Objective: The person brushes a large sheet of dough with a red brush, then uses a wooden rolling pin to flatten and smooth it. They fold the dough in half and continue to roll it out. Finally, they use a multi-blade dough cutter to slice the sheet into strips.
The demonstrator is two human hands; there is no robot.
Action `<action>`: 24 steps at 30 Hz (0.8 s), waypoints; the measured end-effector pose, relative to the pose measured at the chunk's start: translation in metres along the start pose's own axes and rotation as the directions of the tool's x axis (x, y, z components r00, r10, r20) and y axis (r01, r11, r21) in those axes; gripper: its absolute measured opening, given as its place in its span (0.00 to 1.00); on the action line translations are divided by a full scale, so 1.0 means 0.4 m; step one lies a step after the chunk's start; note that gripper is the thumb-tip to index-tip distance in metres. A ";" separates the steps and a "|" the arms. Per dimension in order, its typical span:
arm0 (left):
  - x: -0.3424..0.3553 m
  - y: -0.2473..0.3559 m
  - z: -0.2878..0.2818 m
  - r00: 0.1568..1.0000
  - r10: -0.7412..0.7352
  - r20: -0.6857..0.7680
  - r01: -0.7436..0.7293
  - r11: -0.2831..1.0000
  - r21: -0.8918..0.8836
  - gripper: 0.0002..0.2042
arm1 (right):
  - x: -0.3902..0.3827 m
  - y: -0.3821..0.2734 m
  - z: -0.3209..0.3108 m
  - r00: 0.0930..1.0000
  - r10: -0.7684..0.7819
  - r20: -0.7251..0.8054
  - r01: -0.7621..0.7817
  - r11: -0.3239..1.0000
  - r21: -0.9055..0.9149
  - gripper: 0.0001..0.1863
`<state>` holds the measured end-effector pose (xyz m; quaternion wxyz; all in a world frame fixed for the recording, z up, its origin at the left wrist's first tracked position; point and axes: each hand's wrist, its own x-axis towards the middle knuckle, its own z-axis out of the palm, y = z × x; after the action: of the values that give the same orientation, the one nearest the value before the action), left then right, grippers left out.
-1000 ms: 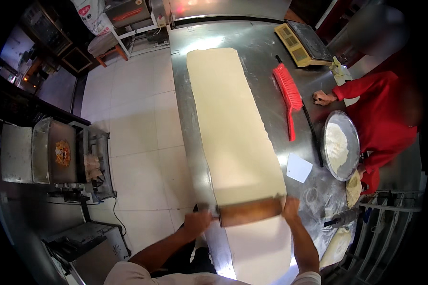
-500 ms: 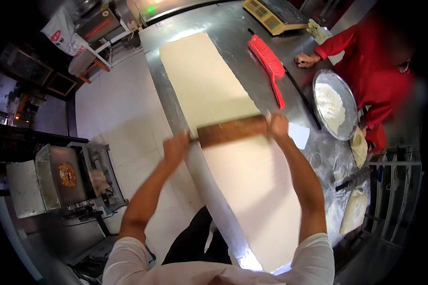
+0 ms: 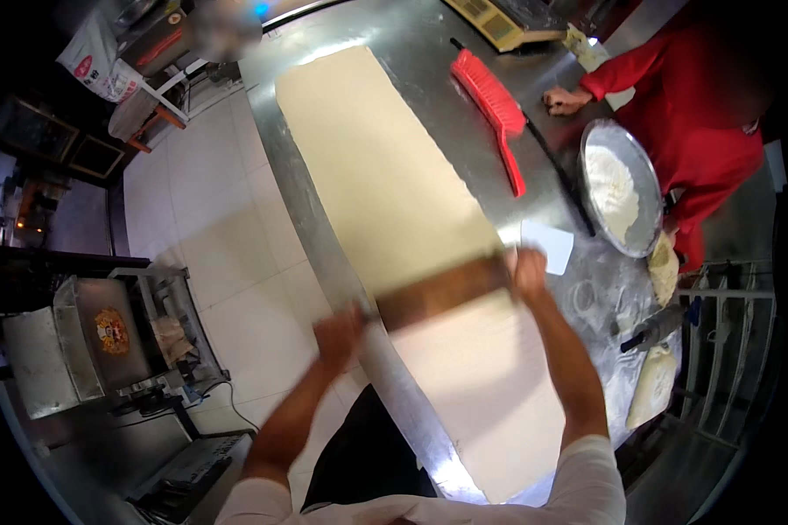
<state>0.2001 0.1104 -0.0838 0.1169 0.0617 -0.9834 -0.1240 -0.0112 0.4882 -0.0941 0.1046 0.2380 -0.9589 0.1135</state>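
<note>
Left hand and right hand clamped on opposite ends of wooden rolling pin, as my head view shows: left blurred, over near edge of metal table; right just beside white scraper. Pin lies crosswise on long pale dough sheet stretched lengthwise along table. Farther right, I see red brush, dark rod, steel bowl holding flour. Co-worker in red rests curled hand on table near yellow-sided scale.

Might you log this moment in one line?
left hand: gripping rolling pin | right hand: gripping rolling pin | rolling pin: across dough | red brush: beside dough
</note>
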 end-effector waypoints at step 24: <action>0.139 -0.150 0.015 0.990 0.025 -0.140 -0.024 1.000 0.012 0.15 | 0.126 -0.088 0.019 0.954 -0.211 -0.213 0.200 0.977 -0.073 0.15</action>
<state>0.1507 0.0456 -0.0930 0.1869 0.0589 -0.9741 -0.1131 -0.0391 0.4341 -0.0826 0.2270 0.3198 -0.9141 0.1034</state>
